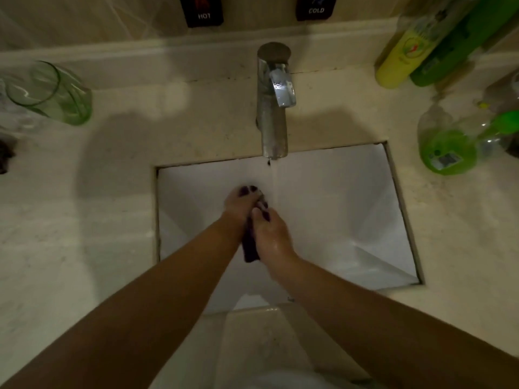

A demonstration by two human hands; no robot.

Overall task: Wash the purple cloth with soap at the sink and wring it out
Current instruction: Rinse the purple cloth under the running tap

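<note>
Purple cloth (250, 245) squeezed between two hands over the white sink (365, 220), just beside the running water.

Both hands grip the bunched cloth: the left hand (238, 206) curls its fingers over the upper end, the right hand (271, 231) wraps the lower part with its thumb pinching across, a dark tail hanging below the palms. Water falls from the metal tap (273, 108) just right of the hands, seemingly missing the cloth. No lather shows, so this looks like rubbing or rinsing; wringing next would call for twisting the hands in opposite directions, clear of the stream. Green soap bottles (446, 147) stand on the counter to the right.
</note>
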